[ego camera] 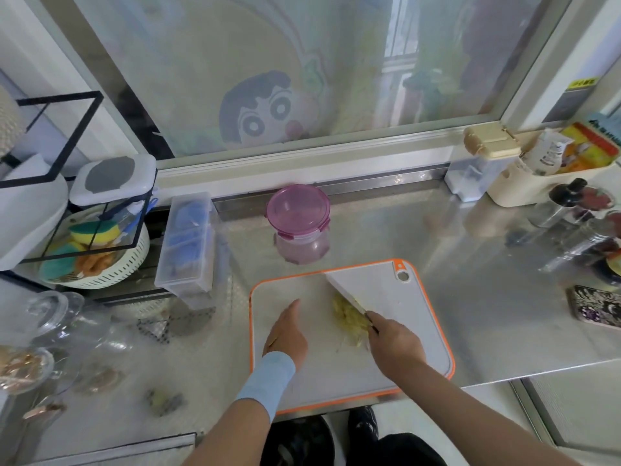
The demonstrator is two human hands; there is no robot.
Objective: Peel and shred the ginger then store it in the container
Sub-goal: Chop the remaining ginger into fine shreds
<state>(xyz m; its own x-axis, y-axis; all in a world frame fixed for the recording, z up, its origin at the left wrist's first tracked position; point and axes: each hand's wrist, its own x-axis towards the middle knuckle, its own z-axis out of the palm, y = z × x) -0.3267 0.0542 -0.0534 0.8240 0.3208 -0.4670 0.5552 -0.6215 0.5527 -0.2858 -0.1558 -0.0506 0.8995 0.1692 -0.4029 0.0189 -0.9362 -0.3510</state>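
A pile of pale yellow shredded ginger (349, 318) lies in the middle of a white cutting board with an orange rim (413, 317). My right hand (396, 344) grips the handle of a white-bladed knife (344, 290), whose blade lies along the far side of the ginger. My left hand (285, 334) rests flat on the board to the left of the ginger, fingers straight, holding nothing. A round container with a pink lid (298, 223) stands shut on the counter behind the board.
A clear plastic box (186, 247) and a wire rack with a colander of sponges (97, 250) stand at the left. Glass jars (57, 331) sit at the near left. Bottles and jars (578, 227) crowd the right, with a patterned phone (594, 306) near the edge.
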